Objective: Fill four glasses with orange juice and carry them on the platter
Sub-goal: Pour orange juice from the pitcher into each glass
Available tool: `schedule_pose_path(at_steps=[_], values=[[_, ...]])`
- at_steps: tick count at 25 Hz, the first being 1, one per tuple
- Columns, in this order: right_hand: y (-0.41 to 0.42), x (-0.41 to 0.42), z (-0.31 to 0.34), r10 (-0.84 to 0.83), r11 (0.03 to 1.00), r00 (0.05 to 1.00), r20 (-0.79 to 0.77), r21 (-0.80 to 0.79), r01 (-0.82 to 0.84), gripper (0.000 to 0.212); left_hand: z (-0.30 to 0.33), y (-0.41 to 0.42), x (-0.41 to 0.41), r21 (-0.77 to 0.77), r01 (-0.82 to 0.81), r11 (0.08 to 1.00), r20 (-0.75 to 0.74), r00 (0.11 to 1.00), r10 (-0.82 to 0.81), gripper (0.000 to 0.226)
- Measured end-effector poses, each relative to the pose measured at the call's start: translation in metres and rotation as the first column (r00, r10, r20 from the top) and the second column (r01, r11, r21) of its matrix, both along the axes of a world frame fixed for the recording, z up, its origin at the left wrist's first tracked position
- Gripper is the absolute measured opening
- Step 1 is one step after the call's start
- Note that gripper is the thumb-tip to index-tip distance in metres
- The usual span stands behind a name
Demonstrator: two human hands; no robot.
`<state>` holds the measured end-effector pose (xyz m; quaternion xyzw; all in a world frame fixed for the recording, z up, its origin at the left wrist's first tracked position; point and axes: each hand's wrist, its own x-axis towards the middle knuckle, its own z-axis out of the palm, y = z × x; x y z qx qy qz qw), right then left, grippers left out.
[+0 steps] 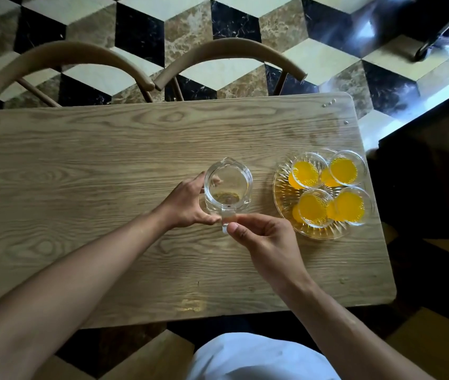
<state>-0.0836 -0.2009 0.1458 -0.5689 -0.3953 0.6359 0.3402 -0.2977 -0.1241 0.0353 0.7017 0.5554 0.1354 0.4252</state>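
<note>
A clear glass pitcher stands upright on the wooden table, nearly empty with only a film of juice at its bottom. My left hand wraps its left side. My right hand pinches the pitcher's handle at the near side. To the right a cut-glass platter carries several glasses of orange juice, among them a back-left one, a back-right one and a front-left one.
Two curved wooden chair backs stand along the table's far edge. The platter sits close to the table's right edge. The floor has a cube-pattern tile. A dark piece of furniture stands to the right.
</note>
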Motion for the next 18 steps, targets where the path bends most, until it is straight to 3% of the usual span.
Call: schedule_pose_path(at_steps=[11,18], values=[[-0.005,0.000,-0.001,-0.009,1.000,1.000,0.029,-0.027,0.009,0.013,-0.002,-0.013,0.001,-0.028,-0.073,0.997,0.005,0.997,0.073,0.090],[-0.011,0.006,-0.002,0.033,0.999,0.997,0.065,0.012,-0.034,0.021,0.007,-0.020,0.004,-0.086,-0.153,0.984,-0.020,0.988,0.152,0.112]])
